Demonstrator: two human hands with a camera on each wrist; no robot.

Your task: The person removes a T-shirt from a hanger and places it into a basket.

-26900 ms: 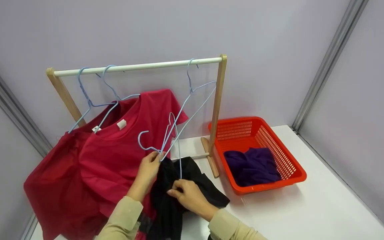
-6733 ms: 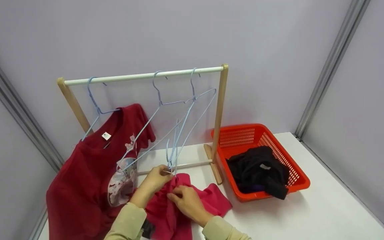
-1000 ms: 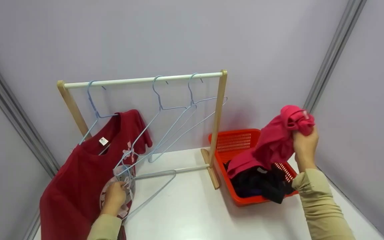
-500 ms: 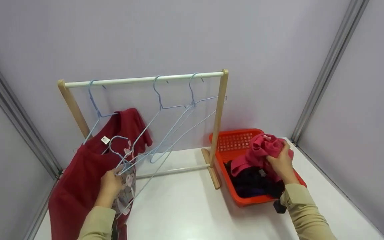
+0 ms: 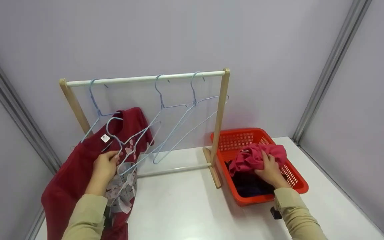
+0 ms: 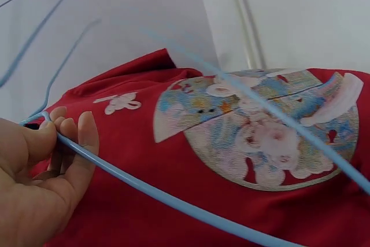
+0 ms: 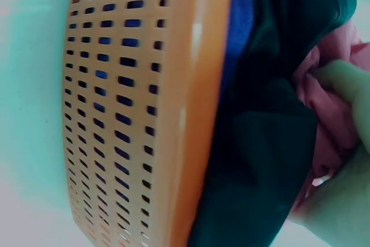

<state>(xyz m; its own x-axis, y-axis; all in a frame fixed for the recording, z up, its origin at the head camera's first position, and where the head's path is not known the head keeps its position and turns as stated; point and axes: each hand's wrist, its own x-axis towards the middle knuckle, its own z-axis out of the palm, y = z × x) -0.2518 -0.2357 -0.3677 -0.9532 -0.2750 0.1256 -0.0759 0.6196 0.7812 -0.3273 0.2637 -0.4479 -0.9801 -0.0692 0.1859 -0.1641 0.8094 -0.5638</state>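
My left hand [image 5: 106,165] pinches a light blue wire hanger [image 5: 108,128] just below its hook, in front of the hung red T-shirt [image 5: 73,190]. In the left wrist view the thumb and fingers close round the hanger wire [image 6: 167,198], and the shirt's round printed patch [image 6: 277,137] shows behind. My right hand [image 5: 272,171] rests with spread fingers on a bunched pink shirt [image 5: 250,158] in the red basket [image 5: 237,196]. Black cloth [image 7: 248,166] lies beneath the pink one; the right fingertips are partly sunk in the folds.
A small rack with a white rod [image 5: 138,79] and wooden posts [image 5: 220,113] stands left of the basket. Two bare hangers [image 5: 161,100] hang from the rod, right of the red T-shirt. Grey wall panels stand behind and on both sides of the white table [image 5: 172,210].
The right hand has lowered the pink shirt into the basket, and its fingers have spread. The left hand has raised its hanger, turning the hook up. Earlier, both hands worked the pink shirt and hanger.
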